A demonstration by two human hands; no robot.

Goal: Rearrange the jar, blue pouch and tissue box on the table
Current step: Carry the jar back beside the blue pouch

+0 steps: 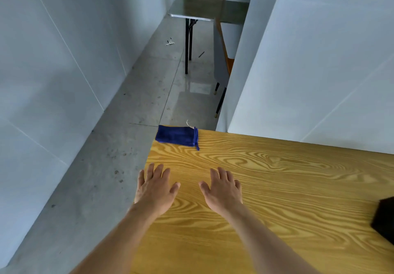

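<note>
A blue pouch [177,135] lies flat at the far left corner of the wooden table [287,184], its drawstring end pointing right. My left hand [155,190] hovers over the table's left edge, fingers spread, holding nothing. My right hand [222,190] is beside it, also spread and empty. Both hands sit a short way nearer to me than the pouch and do not touch it. A black object [384,218] is cut off at the right edge of the view; I cannot tell what it is. No jar or tissue box is in view.
The table's left edge drops to a grey concrete floor [119,145]. White walls rise on the left [53,60] and behind the table on the right [319,71]. A small grey table [191,10] and a chair [221,64] stand farther down the passage.
</note>
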